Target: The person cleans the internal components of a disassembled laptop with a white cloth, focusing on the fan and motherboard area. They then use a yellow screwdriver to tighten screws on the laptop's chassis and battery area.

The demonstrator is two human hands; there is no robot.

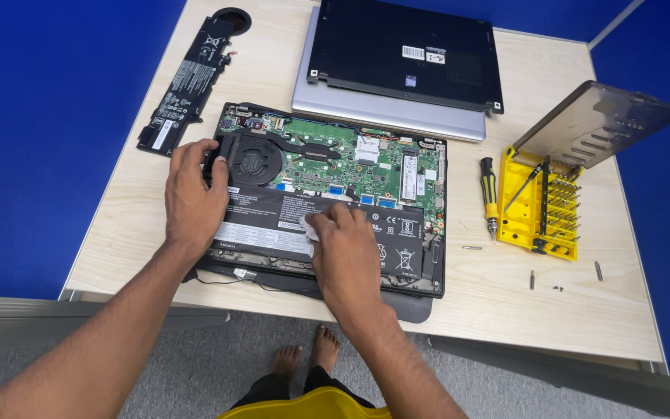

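The opened laptop (335, 206) lies base-up on the wooden table (273, 70), its green circuit board and cooling fan (253, 161) exposed. The left hand (194, 198) rests flat, fingers spread, on the laptop's left edge beside the fan, gripping nothing. The right hand (344, 252) presses a small white wipe (311, 227) against the installed black battery (304, 225), fingers closed on the wipe. A removed battery (188, 81) lies at the table's far left; a yellow bit set (540, 209) lies right.

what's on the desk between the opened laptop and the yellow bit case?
In the head view, a black-and-yellow screwdriver lies upright between the opened laptop and the yellow bit case, with one small loose bit near its tip.
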